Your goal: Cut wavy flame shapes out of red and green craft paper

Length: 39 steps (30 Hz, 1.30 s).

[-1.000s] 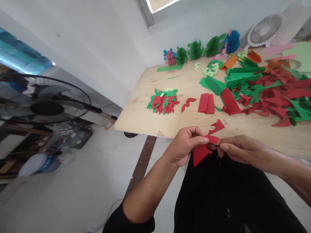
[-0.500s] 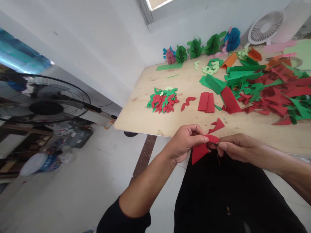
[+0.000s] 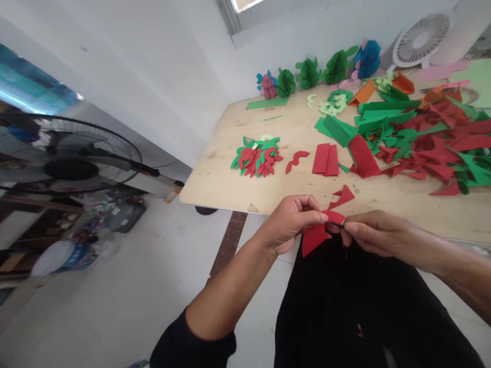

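Note:
My left hand (image 3: 297,220) pinches a piece of red paper (image 3: 315,240) between thumb and fingers, just off the table's front edge. Part of the sheet hangs below the fingers, and its upper strip curves toward my right hand (image 3: 368,231). That hand is closed on scissors (image 3: 337,225), of which only a thin dark part shows against the paper; the fingers cover the rest. Red paper scraps (image 3: 343,195) lie on the table just beyond my hands. Farther off are a curved red cutout (image 3: 297,160) and folded red paper strips (image 3: 325,159).
A pile of red and green cutouts (image 3: 258,157) lies on the wooden table (image 3: 215,176). Heaped paper scraps (image 3: 433,148) cover its right side. Green honeycomb paper figures (image 3: 309,74) stand along the wall near a small white fan (image 3: 422,41). A large black fan (image 3: 72,166) stands at left.
The upper red strip shows slightly more of its curve, and the dark scissors part beneath it has shifted a little. Both hands stay in nearly the same place.

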Motion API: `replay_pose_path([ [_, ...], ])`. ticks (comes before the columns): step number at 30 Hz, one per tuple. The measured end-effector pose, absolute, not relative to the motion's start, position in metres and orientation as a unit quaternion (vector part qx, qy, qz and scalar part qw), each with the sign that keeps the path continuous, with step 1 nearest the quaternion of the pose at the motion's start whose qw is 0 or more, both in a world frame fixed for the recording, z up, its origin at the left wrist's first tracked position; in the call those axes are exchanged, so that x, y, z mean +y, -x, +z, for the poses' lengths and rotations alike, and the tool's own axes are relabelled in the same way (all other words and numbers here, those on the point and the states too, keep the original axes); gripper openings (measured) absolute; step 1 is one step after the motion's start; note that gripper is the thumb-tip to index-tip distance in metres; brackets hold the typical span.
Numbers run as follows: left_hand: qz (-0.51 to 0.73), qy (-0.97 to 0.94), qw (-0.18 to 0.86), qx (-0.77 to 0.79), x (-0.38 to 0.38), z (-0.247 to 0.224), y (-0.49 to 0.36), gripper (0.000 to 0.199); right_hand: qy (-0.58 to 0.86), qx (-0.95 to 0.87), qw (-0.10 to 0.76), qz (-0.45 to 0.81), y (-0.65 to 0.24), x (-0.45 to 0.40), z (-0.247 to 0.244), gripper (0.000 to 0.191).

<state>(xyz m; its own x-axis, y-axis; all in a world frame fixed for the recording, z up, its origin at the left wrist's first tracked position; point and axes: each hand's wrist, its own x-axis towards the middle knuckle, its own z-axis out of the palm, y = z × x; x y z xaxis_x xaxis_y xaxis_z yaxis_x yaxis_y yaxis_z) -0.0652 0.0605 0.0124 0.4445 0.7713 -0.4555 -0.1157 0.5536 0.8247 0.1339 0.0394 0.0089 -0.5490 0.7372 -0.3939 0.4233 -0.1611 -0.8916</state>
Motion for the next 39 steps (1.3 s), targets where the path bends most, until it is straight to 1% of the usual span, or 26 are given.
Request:
replay_pose_path([
  [6, 0.281, -0.389, 0.756, 0.446, 0.0621, 0.012, 0.0669, 0.016, 0.456, -0.636, 0.132, 0.608, -0.1332, 0.0387, 0.008, 0.044],
  [15, 0.273, -0.376, 0.789, 0.403, 0.0624, 0.0148, 0.0679, 0.015, 0.457, -0.631, 0.133, 0.613, -0.1321, 0.0376, 0.0069, 0.045],
  [22, 0.257, -0.399, 0.773, 0.421, 0.0653, 0.0136, 0.0703, 0.018, 0.461, -0.625, 0.14, 0.615, -0.1313, 0.0363, 0.0052, 0.045],
  [28, 0.247, -0.411, 0.786, 0.39, 0.066, 0.0147, 0.0718, 0.016, 0.459, -0.638, 0.134, 0.603, -0.1316, 0.0363, 0.005, 0.044],
  [33, 0.251, -0.418, 0.782, 0.389, 0.0663, 0.0151, 0.072, 0.016, 0.456, -0.664, 0.138, 0.577, -0.131, 0.0365, 0.0045, 0.045],
  [39, 0.253, -0.423, 0.776, 0.395, 0.0673, 0.0162, 0.0712, 0.015, 0.464, -0.659, 0.129, 0.578, -0.1313, 0.0357, 0.007, 0.046],
])
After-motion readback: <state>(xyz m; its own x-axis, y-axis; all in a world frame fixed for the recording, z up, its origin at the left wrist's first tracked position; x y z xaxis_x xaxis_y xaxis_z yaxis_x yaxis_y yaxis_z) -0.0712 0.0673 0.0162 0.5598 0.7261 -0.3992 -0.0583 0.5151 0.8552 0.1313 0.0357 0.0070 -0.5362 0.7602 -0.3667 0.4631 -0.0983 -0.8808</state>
